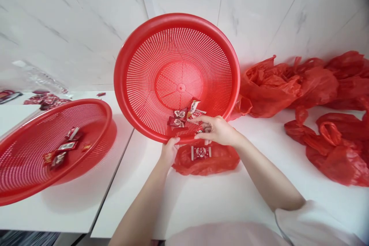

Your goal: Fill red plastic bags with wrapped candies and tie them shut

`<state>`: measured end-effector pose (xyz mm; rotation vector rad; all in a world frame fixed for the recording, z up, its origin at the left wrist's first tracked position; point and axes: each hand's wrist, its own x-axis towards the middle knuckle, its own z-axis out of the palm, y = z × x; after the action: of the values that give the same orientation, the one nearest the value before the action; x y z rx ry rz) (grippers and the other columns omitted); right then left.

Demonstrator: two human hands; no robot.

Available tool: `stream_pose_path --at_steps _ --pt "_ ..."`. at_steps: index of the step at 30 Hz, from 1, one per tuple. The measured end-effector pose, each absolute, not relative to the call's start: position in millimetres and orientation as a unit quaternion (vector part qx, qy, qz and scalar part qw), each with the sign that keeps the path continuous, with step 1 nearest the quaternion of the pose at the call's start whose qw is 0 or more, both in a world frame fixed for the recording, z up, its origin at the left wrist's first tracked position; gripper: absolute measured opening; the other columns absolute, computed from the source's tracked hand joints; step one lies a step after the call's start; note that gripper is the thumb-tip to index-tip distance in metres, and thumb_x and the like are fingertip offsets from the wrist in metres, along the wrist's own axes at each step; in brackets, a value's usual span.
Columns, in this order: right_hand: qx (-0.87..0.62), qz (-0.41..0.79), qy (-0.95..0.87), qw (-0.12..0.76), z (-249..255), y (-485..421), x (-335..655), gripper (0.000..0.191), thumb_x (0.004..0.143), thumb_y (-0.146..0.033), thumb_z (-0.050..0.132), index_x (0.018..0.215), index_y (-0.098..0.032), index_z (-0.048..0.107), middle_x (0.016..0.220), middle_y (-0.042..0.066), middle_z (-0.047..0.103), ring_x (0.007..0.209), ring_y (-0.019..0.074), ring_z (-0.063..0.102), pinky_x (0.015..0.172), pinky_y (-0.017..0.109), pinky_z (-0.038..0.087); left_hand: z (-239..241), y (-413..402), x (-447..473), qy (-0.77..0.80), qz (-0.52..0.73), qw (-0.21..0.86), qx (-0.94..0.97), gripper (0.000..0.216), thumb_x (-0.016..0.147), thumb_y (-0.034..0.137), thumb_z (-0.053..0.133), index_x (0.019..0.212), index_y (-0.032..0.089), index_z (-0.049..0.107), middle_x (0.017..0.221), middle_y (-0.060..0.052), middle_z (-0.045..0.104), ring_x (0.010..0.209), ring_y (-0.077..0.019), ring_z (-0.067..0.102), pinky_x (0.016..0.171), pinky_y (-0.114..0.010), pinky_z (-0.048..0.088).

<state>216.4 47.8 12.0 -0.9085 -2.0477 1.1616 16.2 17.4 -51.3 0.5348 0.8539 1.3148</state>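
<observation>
On the near side of the counter point(225, 200), a red perforated basket point(173, 18) stands tilted with its mouth toward the person; whether its base bears on the surface cannot be determined. Several wrapped sweets point(176, 122) lie loose inside, gathered low on the wall by the near rim. The left hand point(170, 152) has its grip closed on that rim, thumb over the lip, remaining fingers out of sight beneath. The right hand point(220, 132) reaches over the rim among the sweets, fingers curled and grip narrow; whether it has closed firmly on any piece cannot be told. Directly below lies an open red bag point(201, 169), with one larger wrapped piece point(201, 153) showing at its mouth. A second basket point(95, 119), also tilted, stands to the left with a few sweets; bunched red bags point(311, 84) occupy the right. Assessment of handling: the sweets are judged light, small and firm, their glossy wrappers probably slippery, best pinched across the body rather than by the twisted ends. The basket appears light and fairly stiff, the thick rolled rim offering the soundest hold.
</observation>
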Motion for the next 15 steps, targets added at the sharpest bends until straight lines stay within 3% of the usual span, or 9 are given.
stream_pose_path --at_steps 4,9,12,15 --pt "-0.332 0.394 -0.808 0.286 19 47 222 0.026 0.087 -0.044 0.061 0.09 -0.019 0.066 0.059 -0.004 0.056 0.051 0.0105 0.059 0.053 0.022 0.042 -48 17 18 0.388 0.581 0.675 0.235 0.037 0.059 0.022 0.068 0.095 0.011 0.069 0.094 -0.01 0.075 0.103 -0.0351 0.066 0.095 -0.049 0.048" --pt "-0.323 0.278 -0.86 0.28 29 50 230 0.043 0.094 -0.043 0.05 0.062 -0.017 0.059 0.059 -0.001 0.055 0.057 0.0099 0.051 0.061 0.023 0.039 -48 17 19 0.384 0.591 0.67 0.234 0.036 0.06 0.021 0.069 0.095 0.013 0.068 0.093 -0.009 0.075 0.101 -0.0349 0.067 0.093 -0.05 0.049" --pt "-0.316 0.26 -0.866 0.288 30 52 230 0.044 0.097 -0.041 0.044 0.064 -0.017 0.059 0.066 0.002 0.06 0.066 0.0131 0.056 0.069 0.026 0.043 -49 16 20 0.391 0.599 0.661 0.229 0.037 0.059 0.02 0.07 0.095 0.014 0.067 0.094 -0.008 0.075 0.102 -0.0342 0.066 0.094 -0.049 0.049" --pt "-0.356 0.198 -0.862 0.302 21 55 225 0.033 0.097 -0.039 0.044 0.082 -0.018 0.066 0.084 0.006 0.067 0.085 0.0185 0.061 0.08 0.032 0.046 -50 15 20 0.385 0.591 0.672 0.226 0.04 0.06 0.019 0.069 0.099 0.014 0.066 0.1 -0.008 0.074 0.106 -0.0336 0.065 0.096 -0.049 0.048"
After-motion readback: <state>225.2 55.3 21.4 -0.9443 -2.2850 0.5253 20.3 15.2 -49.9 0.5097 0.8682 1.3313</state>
